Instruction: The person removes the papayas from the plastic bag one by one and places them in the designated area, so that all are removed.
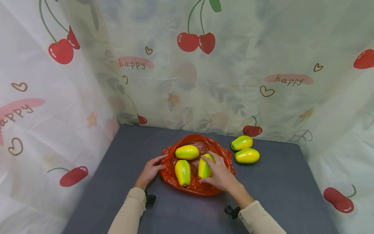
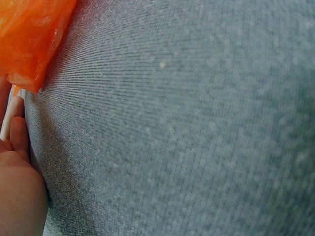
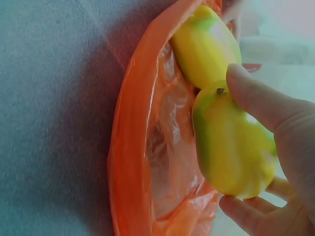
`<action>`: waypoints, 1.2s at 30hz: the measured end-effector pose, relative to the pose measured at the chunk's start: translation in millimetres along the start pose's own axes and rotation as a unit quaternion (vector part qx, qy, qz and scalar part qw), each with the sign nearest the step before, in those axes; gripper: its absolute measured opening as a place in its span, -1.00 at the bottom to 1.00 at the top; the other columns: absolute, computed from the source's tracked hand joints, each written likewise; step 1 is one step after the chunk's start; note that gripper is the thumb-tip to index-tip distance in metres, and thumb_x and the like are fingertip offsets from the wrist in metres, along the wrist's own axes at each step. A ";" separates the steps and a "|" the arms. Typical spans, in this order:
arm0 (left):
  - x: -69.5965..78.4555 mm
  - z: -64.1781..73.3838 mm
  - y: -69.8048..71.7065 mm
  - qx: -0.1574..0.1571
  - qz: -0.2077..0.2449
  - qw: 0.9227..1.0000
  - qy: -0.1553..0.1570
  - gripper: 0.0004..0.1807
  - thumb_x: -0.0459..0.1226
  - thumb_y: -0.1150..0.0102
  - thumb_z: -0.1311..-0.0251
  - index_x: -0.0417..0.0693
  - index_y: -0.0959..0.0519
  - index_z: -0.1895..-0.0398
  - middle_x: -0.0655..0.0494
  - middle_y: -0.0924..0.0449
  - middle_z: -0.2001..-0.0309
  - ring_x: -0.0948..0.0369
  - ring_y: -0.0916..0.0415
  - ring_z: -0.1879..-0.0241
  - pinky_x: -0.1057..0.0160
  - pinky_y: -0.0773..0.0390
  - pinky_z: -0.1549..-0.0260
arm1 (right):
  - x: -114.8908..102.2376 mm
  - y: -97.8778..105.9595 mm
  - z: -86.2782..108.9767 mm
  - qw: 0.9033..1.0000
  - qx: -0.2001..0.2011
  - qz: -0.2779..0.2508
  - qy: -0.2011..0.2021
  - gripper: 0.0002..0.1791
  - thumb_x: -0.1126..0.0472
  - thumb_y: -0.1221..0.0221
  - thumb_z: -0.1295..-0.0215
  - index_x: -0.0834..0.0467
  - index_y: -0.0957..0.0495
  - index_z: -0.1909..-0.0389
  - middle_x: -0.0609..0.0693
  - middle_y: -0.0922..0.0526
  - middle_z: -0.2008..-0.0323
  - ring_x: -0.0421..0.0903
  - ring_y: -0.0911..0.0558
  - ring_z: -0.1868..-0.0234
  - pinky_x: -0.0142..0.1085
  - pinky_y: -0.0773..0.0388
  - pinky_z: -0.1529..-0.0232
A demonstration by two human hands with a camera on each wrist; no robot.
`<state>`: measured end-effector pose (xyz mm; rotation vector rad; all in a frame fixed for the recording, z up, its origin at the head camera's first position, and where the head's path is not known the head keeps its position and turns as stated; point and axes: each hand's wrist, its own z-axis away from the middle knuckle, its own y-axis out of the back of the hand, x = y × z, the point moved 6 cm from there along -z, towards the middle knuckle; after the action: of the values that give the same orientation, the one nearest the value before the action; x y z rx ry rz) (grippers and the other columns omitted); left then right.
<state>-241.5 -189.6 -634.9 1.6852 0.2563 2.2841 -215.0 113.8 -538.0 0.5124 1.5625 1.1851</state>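
A red plastic bag (image 1: 198,192) lies spread wide at the mid-table with yellow-green papayas inside. My right hand (image 1: 223,175) holds one papaya (image 1: 205,167) at the right side of the bag. In the right wrist view, the thumb lies at one end of that papaya (image 3: 234,147) and the fingertips touch its other end. Another papaya (image 1: 182,173) lies to its left and a third papaya (image 1: 187,152) behind. At the bag's left rim, my left hand (image 1: 149,170) touches the plastic. Its visible fingers look fairly straight beside the bag (image 2: 29,44) in the left wrist view.
Two more papayas, a rear one (image 1: 242,143) and a front one (image 1: 247,156), lie on the dark grey table (image 1: 271,188) to the right of the bag. A printed curtain (image 1: 181,81) with cherries hangs around the table's back and sides.
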 end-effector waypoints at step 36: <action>1.0 1.4 -0.5 -0.002 0.000 1.000 -0.011 -0.48 -0.18 -0.18 -0.34 0.39 -0.52 -0.36 0.06 -0.32 -0.53 -0.07 -0.15 -0.58 -0.28 -0.06 -0.54 | 73.4 52.2 49.1 0.982 0.170 0.004 -0.079 -0.02 -0.24 -0.55 0.09 0.04 -0.39 -0.35 0.31 -0.25 -0.31 0.28 -0.25 -0.27 0.21 -0.55 0.00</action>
<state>-240.3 -188.8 -633.7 1.7079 0.2472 2.2631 -208.9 215.3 -524.9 0.8172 1.6327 0.8617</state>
